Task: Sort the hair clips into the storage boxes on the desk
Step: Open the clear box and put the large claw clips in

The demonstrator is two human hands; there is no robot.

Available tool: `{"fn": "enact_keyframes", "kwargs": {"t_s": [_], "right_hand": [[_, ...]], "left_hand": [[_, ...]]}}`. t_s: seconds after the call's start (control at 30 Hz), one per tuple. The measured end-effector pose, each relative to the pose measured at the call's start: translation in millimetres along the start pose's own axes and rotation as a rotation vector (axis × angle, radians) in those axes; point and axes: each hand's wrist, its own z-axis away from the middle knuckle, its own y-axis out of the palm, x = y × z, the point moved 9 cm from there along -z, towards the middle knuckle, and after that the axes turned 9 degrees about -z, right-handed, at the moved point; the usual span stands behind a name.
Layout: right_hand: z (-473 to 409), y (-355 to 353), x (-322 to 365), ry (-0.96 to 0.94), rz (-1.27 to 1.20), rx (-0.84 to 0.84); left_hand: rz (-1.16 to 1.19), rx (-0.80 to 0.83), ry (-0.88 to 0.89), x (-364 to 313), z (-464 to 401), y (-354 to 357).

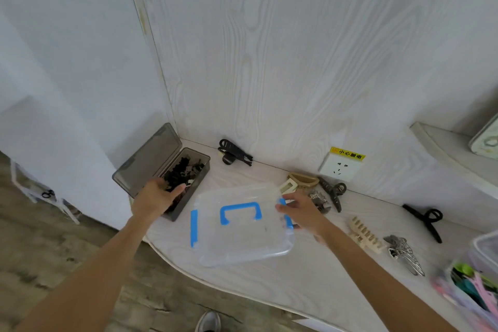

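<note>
A smoky grey box (200, 170) with its lid up stands at the desk's left end, filled with small dark clips (179, 172). My left hand (156, 195) reaches over the box's near end, fingers loosely spread above the clips. A clear box (242, 240) with a blue handle and blue latches sits shut in the middle. My right hand (299, 210) grips its right edge at the blue latch. Loose clips lie behind and to the right: a black clip (233, 152), a beige claw (299, 182), a dark claw (332, 191), a cream comb clip (365, 236), a silver clip (404, 253) and a black claw (428, 219).
A wall socket (341, 167) with a yellow warning label sits behind the desk. A clear box of colourful clips (474, 286) stands at the right edge. A shelf (452, 151) juts out at the right. The desk's curved front edge runs close to my arms; a shoe (208, 322) shows below.
</note>
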Motion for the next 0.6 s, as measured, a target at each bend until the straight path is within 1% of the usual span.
{"fn": "enact_keyframes", "kwargs": {"t_s": [0.07, 0.1, 0.13, 0.17, 0.2, 0.3, 0.37, 0.4, 0.47, 0.53, 0.6], "right_hand": [[2.0, -1.3, -2.9, 0.008, -0.115, -0.032], [2.3, -2.6, -5.4, 0.012, -0.168, -0.056], [2.7, -3.0, -7.4, 0.013, -0.212, -0.078], [2.8, -2.8, -9.5, 0.012, -0.256, -0.097], [3.1, -0.7, -11.7, 0.017, -0.302, -0.105], [2.7, 6.7, -21.0, 0.058, -0.424, -0.119], [2.5, 9.0, -26.9, 0.080, -0.468, -0.133], [1.7, 7.4, -29.4, 0.082, -0.459, -0.151], [-1.1, 0.3, -29.8, 0.029, -0.342, -0.213], [1.4, -8.4, -25.5, -0.036, -0.279, -0.290], [6.8, -15.6, -22.1, -0.078, -0.294, -0.363]], "left_hand": [[-0.052, -0.182, -0.030, 3.9, 8.3, -23.5], [-0.038, -0.267, -0.028, 2.8, 16.6, -34.3], [0.002, -0.334, -0.009, -1.0, 26.3, -42.3], [0.031, -0.350, 0.031, -9.3, 34.1, -44.9], [0.035, -0.301, 0.082, -20.5, 41.0, -42.0], [-0.117, 0.014, 0.203, -49.8, 55.9, -13.1], [-0.169, 0.089, 0.221, -48.6, 59.3, -8.6], [-0.114, 0.105, 0.220, -45.4, 58.8, -7.8], [0.094, 0.135, 0.166, -31.7, 59.0, -3.2], [0.315, 0.160, 0.047, -14.2, 61.4, 5.9], [0.509, 0.223, -0.088, 0.3, 66.6, 18.9]]}}
